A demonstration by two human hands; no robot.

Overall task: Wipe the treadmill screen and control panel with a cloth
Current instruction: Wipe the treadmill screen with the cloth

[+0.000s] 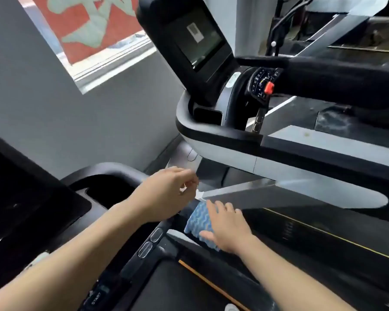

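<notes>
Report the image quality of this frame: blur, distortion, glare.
Head view: wide-angle bending tilts and curves the treadmill frame; motion blur softens the left hand, the right hand and the blue cloth under it; the neighbouring treadmill's screen carries a pale window reflection; lighting is even daylight, shadows soft.

Two hands are in view: the left hand (pixel 169 189) at about seven o'clock from the picture's middle, and the right hand (pixel 226 227) at about five o'clock. There is one cloth (pixel 199 221), blue and white, under the right hand. Two treadmills show: the near treadmill (pixel 126 261) at six o'clock and the far treadmill (pixel 222 129) at one o'clock. One screen (pixel 195 39) shows at twelve o'clock. One red clip (pixel 269 87) sits at two o'clock. Two oval buttons (pixel 151 242) lie on the near treadmill's rail. One window (pixel 88 32) is at eleven o'clock.
</notes>
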